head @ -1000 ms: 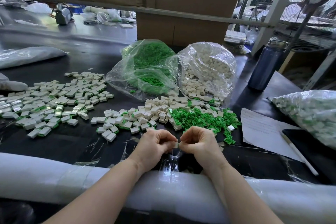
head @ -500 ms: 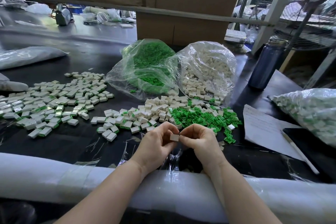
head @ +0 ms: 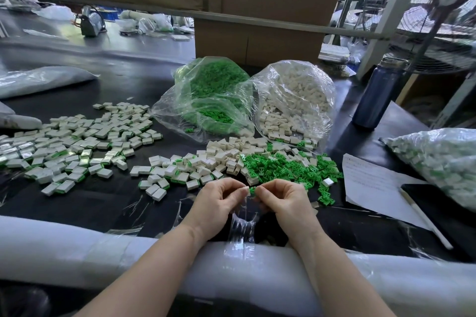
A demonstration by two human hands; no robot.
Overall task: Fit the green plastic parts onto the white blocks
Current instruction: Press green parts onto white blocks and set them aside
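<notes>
A: Which step is judged to be in hand?
B: Fitting. A green part [head: 252, 190] is pinched by the right hand [head: 286, 198]; a white block [head: 246, 190] is pinched by the left hand [head: 219, 201], touching it.
A: What is called for next?
B: Alignment, then a press; more stock is heaped just beyond the grip.

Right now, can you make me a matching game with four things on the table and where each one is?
Things:
1. bag of green parts
2. blue bottle
3. paper sheet
4. finished blocks pile

Places:
A. far left of the table
B. right of the hands, under a pen
C. left of the bag of white blocks
D. standing at the far right

Pairs: 1-C, 2-D, 3-B, 4-A
</notes>
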